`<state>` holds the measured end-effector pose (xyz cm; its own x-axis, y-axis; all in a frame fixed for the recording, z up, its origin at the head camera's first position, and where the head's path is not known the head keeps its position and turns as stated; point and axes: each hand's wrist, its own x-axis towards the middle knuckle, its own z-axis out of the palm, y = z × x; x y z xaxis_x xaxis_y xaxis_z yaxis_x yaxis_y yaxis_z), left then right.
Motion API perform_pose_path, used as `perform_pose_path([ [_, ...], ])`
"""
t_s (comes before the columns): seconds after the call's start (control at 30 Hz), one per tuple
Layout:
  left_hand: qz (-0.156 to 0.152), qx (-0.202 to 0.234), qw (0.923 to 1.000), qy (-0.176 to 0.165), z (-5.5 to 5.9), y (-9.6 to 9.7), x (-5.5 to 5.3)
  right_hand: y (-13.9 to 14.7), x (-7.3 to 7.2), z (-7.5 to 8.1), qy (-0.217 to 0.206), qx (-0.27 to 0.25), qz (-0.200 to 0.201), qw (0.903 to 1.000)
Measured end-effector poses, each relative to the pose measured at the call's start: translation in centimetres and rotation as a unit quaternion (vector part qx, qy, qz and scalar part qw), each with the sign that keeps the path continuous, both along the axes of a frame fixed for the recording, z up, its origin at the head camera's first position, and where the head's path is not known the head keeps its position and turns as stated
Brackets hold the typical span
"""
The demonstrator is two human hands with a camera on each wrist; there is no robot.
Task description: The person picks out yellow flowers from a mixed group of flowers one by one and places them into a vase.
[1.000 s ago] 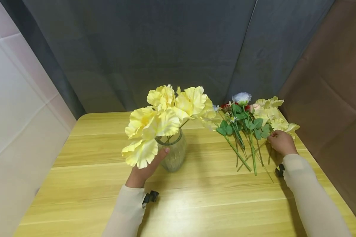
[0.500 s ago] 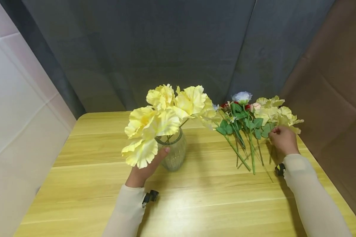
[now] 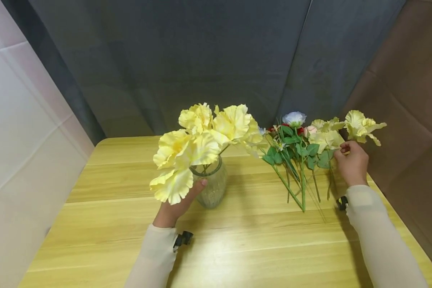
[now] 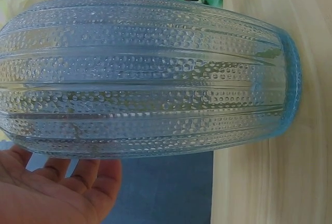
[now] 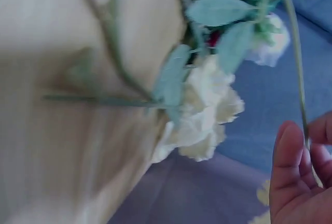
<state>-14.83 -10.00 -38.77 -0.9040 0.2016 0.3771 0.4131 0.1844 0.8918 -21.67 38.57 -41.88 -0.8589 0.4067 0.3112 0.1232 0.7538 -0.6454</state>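
My left hand (image 3: 181, 206) holds the ribbed glass vase (image 3: 213, 191) near its rim, with the thumb on the near side. In the left wrist view, its curled fingers (image 4: 96, 182) lie against the vase's dimpled wall. Several large yellow artificial flowers (image 3: 201, 138) stand in the vase and lean outward. At the right, my right hand (image 3: 353, 163) pinches the thin stem (image 5: 298, 60) of another yellow flower (image 3: 361, 126), whose bloom is raised above the hand. Another yellow flower (image 3: 325, 139) lies just left of it.
Beside the right hand lies a pile of artificial flowers: a pale blue bloom (image 3: 294, 119), a pink one (image 3: 310, 130), some red ones, and green stems (image 3: 303, 184) pointing toward me. Grey cloth (image 3: 187, 60) hangs behind the wooden table (image 3: 129, 176), brown cloth (image 3: 407, 120) at the right.
My right hand has risen slightly and moved right and away, lifting the yellow flower out of the pile. The left hand and vase have stayed in place.
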Motion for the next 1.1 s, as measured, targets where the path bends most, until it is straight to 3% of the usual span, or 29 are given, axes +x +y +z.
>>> perform_pose_path([
  [0.2, 0.004, -0.006, 1.0000, 0.002, 0.0, 0.1, 0.1, -0.4, 0.3, 1.8, 0.057, -0.035, -0.036, 0.9971],
  [0.47, -0.010, 0.012, 0.9995, 0.028, -0.3, 0.0, -0.1, -1.3, 1.5, 4.6, 0.092, -0.066, -0.033, 0.9931],
  [0.63, 0.001, 0.003, 0.9999, 0.013, -0.3, 0.0, 0.0, -2.0, 2.0, 5.9, 0.102, -0.076, -0.006, 0.9918],
  [0.77, 0.008, -0.006, 0.9999, 0.002, -0.3, 0.0, 0.0, -2.8, 2.1, 6.7, 0.132, -0.114, 0.027, 0.9843],
  [0.83, 0.007, -0.005, 1.0000, 0.002, -0.3, 0.0, 0.0, -3.3, 2.2, 6.9, 0.151, -0.148, 0.039, 0.9767],
  [0.93, 0.005, -0.002, 1.0000, 0.003, -0.2, 0.1, 0.1, -4.2, 2.4, 7.1, 0.188, -0.228, 0.068, 0.9531],
  [1.1, 0.005, 0.000, 1.0000, 0.006, -0.2, 0.1, 0.0, -6.3, 3.0, 7.3, 0.257, -0.330, 0.137, 0.8980],
])
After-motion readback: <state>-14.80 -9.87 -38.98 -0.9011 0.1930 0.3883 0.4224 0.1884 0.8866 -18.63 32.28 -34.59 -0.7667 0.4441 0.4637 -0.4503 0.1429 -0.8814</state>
